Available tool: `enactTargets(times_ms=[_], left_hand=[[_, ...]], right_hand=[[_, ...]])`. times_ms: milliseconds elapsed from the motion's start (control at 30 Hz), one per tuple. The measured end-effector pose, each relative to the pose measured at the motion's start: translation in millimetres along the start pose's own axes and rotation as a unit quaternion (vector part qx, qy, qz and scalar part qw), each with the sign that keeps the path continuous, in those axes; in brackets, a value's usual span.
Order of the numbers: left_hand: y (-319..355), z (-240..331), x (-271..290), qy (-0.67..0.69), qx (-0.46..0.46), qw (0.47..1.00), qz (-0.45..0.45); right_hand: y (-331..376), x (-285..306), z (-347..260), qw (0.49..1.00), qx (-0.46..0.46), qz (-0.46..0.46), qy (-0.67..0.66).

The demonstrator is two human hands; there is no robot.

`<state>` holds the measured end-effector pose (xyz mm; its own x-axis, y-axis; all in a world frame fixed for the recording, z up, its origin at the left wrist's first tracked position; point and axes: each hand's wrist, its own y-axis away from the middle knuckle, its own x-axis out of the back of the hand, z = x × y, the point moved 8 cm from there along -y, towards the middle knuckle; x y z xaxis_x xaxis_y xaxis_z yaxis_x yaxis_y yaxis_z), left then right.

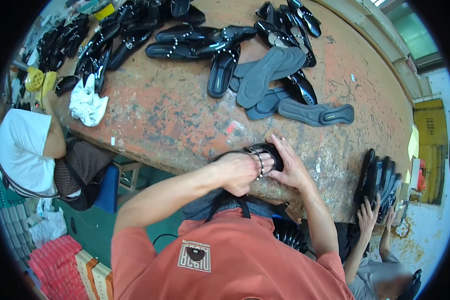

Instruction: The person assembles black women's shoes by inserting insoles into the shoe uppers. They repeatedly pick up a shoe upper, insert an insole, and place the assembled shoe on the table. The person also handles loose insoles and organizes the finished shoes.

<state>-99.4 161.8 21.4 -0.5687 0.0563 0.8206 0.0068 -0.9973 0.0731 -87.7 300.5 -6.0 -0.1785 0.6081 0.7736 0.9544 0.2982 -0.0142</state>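
Observation:
A black sandal [272, 151] with a studded strap lies at the near edge of the worn orange workbench [170, 115]. My left hand [239, 172] is closed on its strap and near side. Against the sandal's right side presses my right hand [288, 165], fingers spread over the sole. Farther back on the bench lie grey insoles [270, 75] and many more black sandals [195, 42].
A white rag [87, 102] lies at the bench's left end by a yellow object [39, 80]. A seated person in white [22, 152] is at the left. At the right, another person's hand [367, 215] touches a stack of black soles [377, 180]. Red and orange boxes [60, 260] are stacked at lower left.

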Motion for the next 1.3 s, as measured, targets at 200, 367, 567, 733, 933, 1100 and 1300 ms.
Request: enactTargets(times_ms=[200, 367, 567, 733, 933, 1100, 1300], left_hand=[[33.8, 10.3, -0.9, -0.100, 0.008, 0.976, 0.195], [112.3, -20.4, 37.2, 0.080, 0.291, 0.879, 0.369], [45.0, 35.8, 133.4, 0.167, 0.051, 0.888, 0.426], [-4.7, 47.0, 126.2, 0.084, 0.010, 0.892, 0.445], [30.1, 54.5, 130.5, 0.043, 0.050, 0.862, 0.502], [268.0, -97.4, 70.4, 0.338, 0.274, 0.510, 0.742], [362.9, -108.9, 42.3, 0.019, 0.418, 0.531, 0.737]], right_hand=[[-1.2, 6.9, -9.7, 1.000, 0.007, 0.024, -0.013], [5.2, 9.9, -18.8, 0.998, 0.046, 0.027, -0.025], [-0.1, 43.0, -73.2, 0.957, 0.035, -0.098, 0.270], [1.7, 65.5, -91.9, 0.959, 0.083, -0.124, 0.242], [14.6, 1.7, -30.9, 0.908, 0.060, -0.268, 0.317], [-4.1, 130.0, -29.9, 0.948, 0.205, 0.214, 0.117], [6.0, 172.4, 151.4, 0.889, -0.263, -0.029, 0.374]])
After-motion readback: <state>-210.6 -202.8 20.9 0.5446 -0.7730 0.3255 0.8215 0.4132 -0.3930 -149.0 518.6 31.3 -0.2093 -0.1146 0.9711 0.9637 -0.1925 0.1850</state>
